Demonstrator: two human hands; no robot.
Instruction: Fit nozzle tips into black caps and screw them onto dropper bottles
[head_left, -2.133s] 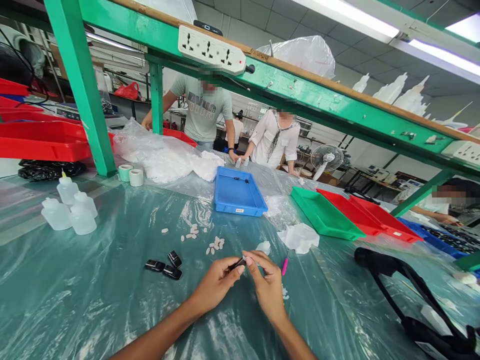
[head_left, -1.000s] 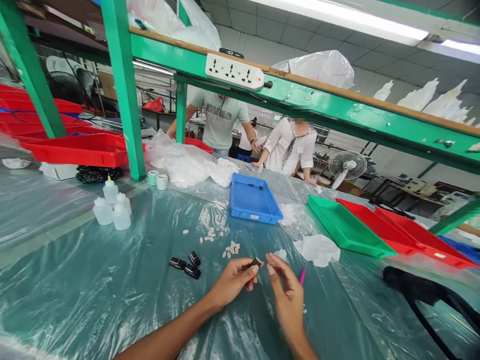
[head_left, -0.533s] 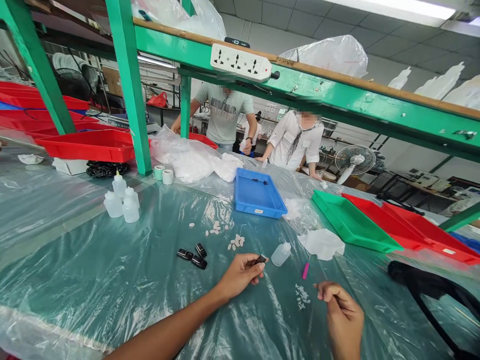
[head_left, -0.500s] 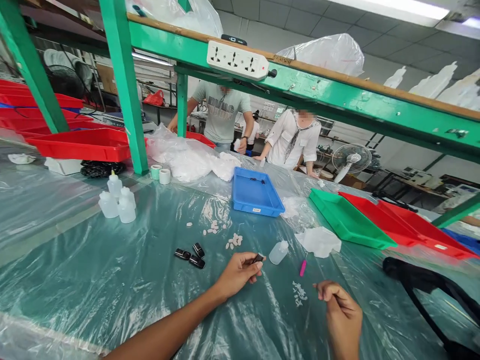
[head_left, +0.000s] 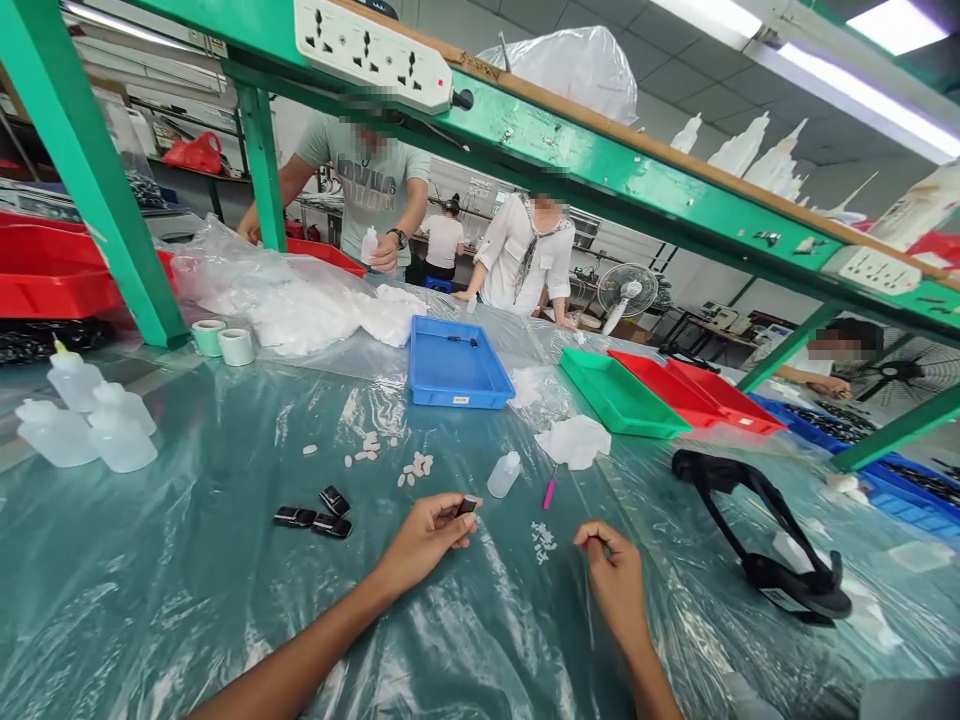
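Note:
My left hand (head_left: 429,540) is closed around a small dark block-like part (head_left: 468,505), pinched between thumb and fingers above the table. To its right, my right hand (head_left: 616,575) has its thumb and forefinger pressed together; anything between them is too small to make out. Tiny white pieces (head_left: 543,541) lie scattered just left of those fingertips. A squeeze bottle (head_left: 504,474) and a thin tool with a pink handle (head_left: 549,494) rest beyond the hands. Three glossy black parts (head_left: 330,513) lie left of my left hand, and small pale oval pieces (head_left: 415,468) are spread behind it.
Several squeeze bottles (head_left: 124,440) and two tape rolls (head_left: 236,347) stand left. A blue tray (head_left: 460,392), a green tray (head_left: 626,400) and red trays (head_left: 697,395) lie farther back. A black strap (head_left: 795,597) is at right. Two people stand beyond the green shelf frame (head_left: 570,150).
The camera view has swung right, so the scene sits farther left and more shows at right. My left hand keeps the dark part; my right hand stays pinched beside the white pieces.

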